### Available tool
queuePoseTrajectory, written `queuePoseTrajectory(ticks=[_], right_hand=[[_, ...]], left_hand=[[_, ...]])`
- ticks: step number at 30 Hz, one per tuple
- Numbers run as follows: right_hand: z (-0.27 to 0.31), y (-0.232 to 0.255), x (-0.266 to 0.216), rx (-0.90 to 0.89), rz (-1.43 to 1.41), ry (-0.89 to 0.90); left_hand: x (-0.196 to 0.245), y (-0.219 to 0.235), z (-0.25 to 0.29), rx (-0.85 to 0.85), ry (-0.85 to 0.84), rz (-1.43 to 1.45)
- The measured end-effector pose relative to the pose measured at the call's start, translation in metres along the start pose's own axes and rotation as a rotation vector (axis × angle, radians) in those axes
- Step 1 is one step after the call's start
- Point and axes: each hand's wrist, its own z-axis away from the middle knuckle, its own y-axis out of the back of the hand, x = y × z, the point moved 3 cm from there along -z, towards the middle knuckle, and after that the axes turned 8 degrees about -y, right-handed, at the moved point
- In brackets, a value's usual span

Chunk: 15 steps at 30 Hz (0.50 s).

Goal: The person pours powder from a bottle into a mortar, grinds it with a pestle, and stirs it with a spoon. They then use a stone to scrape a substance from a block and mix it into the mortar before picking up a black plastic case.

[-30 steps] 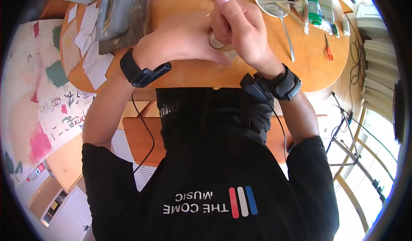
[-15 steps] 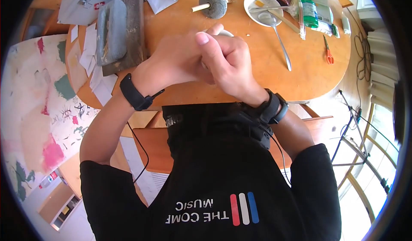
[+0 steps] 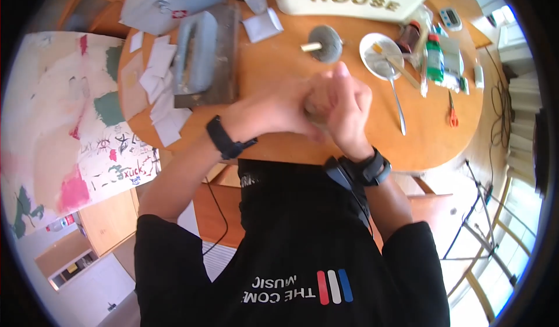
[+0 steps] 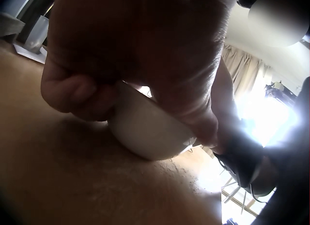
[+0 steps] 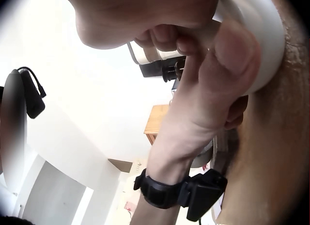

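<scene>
My left hand [image 3: 276,109] grips a white bowl [image 4: 147,128], thumb over its rim and fingers round the side. In the left wrist view the bowl stands tilted, low against the wooden tabletop [image 4: 92,181]. My right hand [image 3: 349,109] is bent in over the bowl with its thumb up and the other fingers curled down. From the right wrist view, the right hand [image 5: 150,14] hangs close by the rim of the bowl [image 5: 271,40]. The hands hide the bowl's inside, and I cannot tell whether the right fingers hold anything.
Beyond the hands lies a grey stone wheel [image 3: 326,45] with a wooden handle. A boat-shaped grey trough [image 3: 198,53] and white paper packets [image 3: 160,65] are at left. At right are a plate [image 3: 372,48] with a spoon [image 3: 399,109], a green bottle [image 3: 434,62] and orange-handled scissors [image 3: 452,114].
The head view has shifted, bringing a cream board lettered HOUSE and a plastic cup into sight. Both hands stay together at the bowl, the right one turning slightly over it.
</scene>
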Motion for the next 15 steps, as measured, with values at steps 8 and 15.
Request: queuePoseTrajectory(ticks=[8, 15], right_hand=[[0.015, 0.018, -0.016, -0.099, 0.255, -0.015], [0.003, -0.009, -0.013, -0.04, 0.117, -0.013]], left_hand=[[0.027, 0.013, 0.003, 0.003, 0.109, -0.096], [0.028, 0.018, 0.007, -0.057, 0.14, -0.05]])
